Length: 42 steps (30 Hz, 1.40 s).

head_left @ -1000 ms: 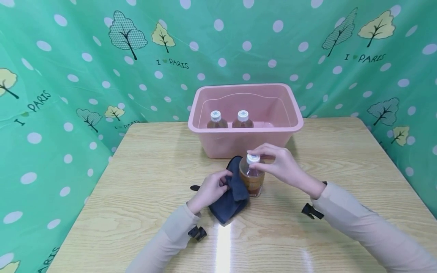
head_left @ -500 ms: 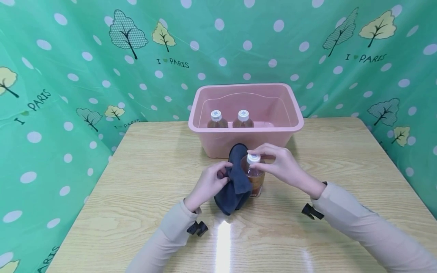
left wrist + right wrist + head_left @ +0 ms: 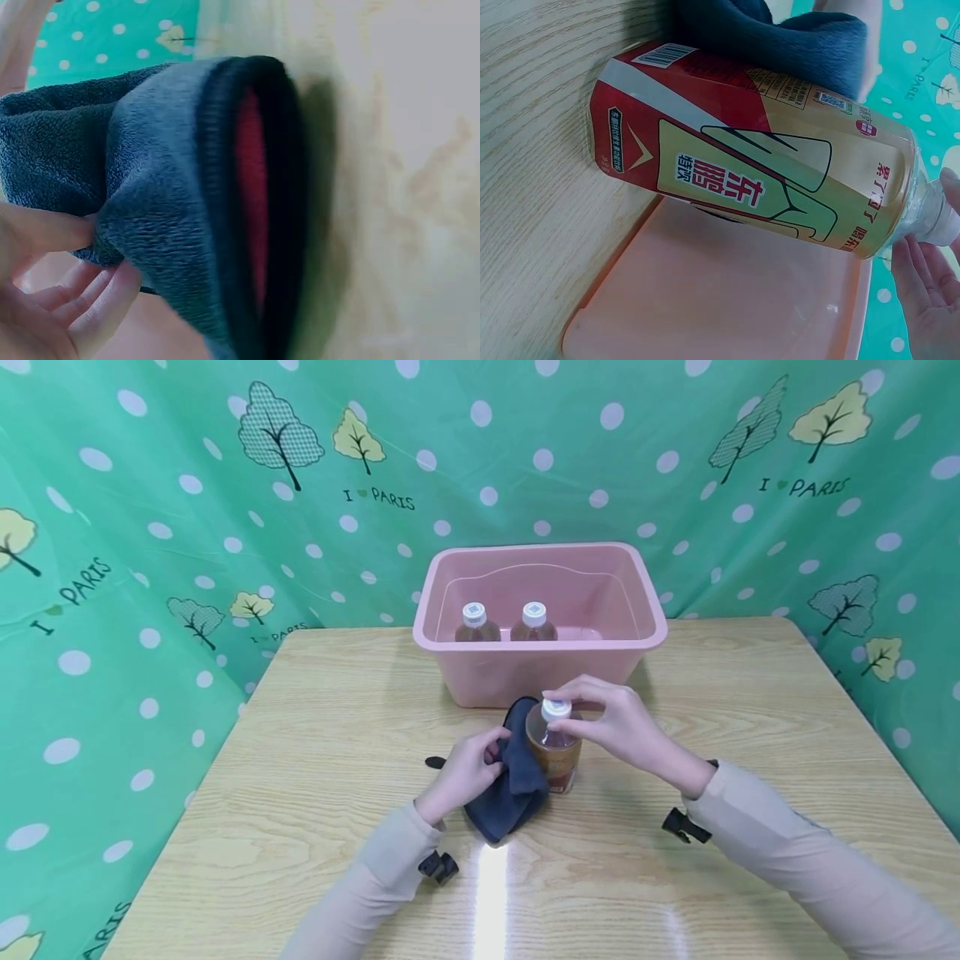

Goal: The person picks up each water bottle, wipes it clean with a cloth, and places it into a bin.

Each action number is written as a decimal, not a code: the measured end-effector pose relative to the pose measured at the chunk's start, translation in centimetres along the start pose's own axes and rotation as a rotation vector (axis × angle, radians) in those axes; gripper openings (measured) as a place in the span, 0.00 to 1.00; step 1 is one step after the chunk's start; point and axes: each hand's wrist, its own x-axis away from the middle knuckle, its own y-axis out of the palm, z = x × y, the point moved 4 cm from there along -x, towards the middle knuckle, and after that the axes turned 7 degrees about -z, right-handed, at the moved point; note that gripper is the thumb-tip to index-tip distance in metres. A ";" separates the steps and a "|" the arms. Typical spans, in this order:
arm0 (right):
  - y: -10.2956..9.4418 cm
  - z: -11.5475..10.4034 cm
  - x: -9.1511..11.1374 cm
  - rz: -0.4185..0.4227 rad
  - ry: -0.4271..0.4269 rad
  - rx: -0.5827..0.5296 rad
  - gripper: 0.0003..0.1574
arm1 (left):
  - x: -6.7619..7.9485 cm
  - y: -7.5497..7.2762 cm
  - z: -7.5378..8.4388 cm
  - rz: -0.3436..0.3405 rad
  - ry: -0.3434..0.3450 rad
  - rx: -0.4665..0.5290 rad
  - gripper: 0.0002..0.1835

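Note:
A drink bottle (image 3: 558,764) with a white cap stands upright on the table in front of the pink tub. My right hand (image 3: 611,718) pinches it by the cap between thumb and fingers. In the right wrist view the bottle (image 3: 727,165) shows a red and yellow label. My left hand (image 3: 461,775) pinches a folded dark blue cloth (image 3: 504,806), whose right side lies against the bottle's left side. Close up in the left wrist view, the cloth (image 3: 157,172) looks fluffy, with a black edge and some red inside the fold.
The pink tub (image 3: 540,646) stands just behind the bottle. Inside it are two capped bottles, a left one (image 3: 476,625) and a right one (image 3: 534,623). A small black tab (image 3: 435,762) shows beside my left hand. Green dotted curtain (image 3: 480,468) surrounds the wooden table (image 3: 337,760).
My left hand has slid the cloth away from me along the bottle, then back towards me. The right hand keeps its pinch on the cap, and the bottle stays about where it was.

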 end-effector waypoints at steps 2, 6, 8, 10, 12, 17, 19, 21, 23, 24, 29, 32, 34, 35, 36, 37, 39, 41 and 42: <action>-0.1 -0.7 -0.1 -0.006 0.007 0.006 0.19 | 0.0 0.4 -0.4 -0.014 -0.001 -0.003 0.20; -0.3 -1.4 -0.1 -0.016 0.016 0.015 0.19 | 0.1 1.0 -0.8 -0.028 0.006 -0.015 0.21; -0.3 -1.4 -0.1 -0.016 0.012 0.015 0.19 | 0.1 1.1 -1.0 -0.030 0.005 -0.016 0.21; -0.3 -1.5 -0.1 -0.013 0.004 0.014 0.19 | 0.1 1.1 -1.0 -0.030 0.004 -0.010 0.20; -0.3 -1.5 -0.1 -0.009 -0.001 0.013 0.19 | 0.1 1.2 -1.1 -0.030 0.001 0.000 0.20; -0.2 -1.0 0.0 -0.009 0.006 0.010 0.19 | 0.3 1.1 -1.2 -0.019 -0.012 0.035 0.20; -0.1 -0.3 0.0 -0.007 0.010 0.005 0.19 | 0.4 1.0 -1.2 -0.017 -0.018 0.051 0.19; 0.0 0.5 0.1 -0.006 0.012 0.001 0.20 | 0.5 0.8 -1.1 -0.012 -0.019 0.064 0.19; 0.2 1.3 0.2 -0.005 0.011 -0.004 0.20 | 0.6 0.5 -0.8 -0.003 -0.012 0.072 0.18; 0.2 1.6 0.3 -0.005 0.012 -0.008 0.21 | 0.6 0.3 -0.6 0.004 -0.007 0.074 0.18; 0.3 2.1 0.4 -0.006 0.001 -0.016 0.21 | 0.6 -0.9 0.7 0.053 0.024 0.069 0.19; 0.3 2.1 0.4 -0.006 -0.006 -0.013 0.21 | 0.6 -1.5 1.3 0.079 0.034 0.073 0.19; 0.3 2.1 0.4 -0.004 -0.012 -0.009 0.21 | 0.6 -1.8 1.6 0.089 0.037 0.080 0.19; 0.3 2.0 0.4 -0.003 -0.014 -0.007 0.21 | 0.5 -1.9 1.7 0.092 0.037 0.083 0.19; 0.3 2.0 0.4 -0.002 -0.017 -0.006 0.21 | 0.5 -2.0 1.8 0.095 0.037 0.086 0.19; 0.3 2.0 0.4 0.000 -0.019 -0.005 0.21 | 0.5 -2.0 1.9 0.097 0.036 0.088 0.20; 0.3 2.0 0.4 0.001 -0.018 -0.008 0.21 | 0.3 -1.9 1.8 0.095 0.030 0.090 0.20; 0.3 2.0 0.4 0.000 -0.014 -0.010 0.21 | 0.2 -1.7 1.6 0.089 0.023 0.086 0.20; 0.3 2.0 0.4 -0.001 -0.010 -0.012 0.21 | 0.2 -1.6 1.5 0.085 0.025 0.079 0.20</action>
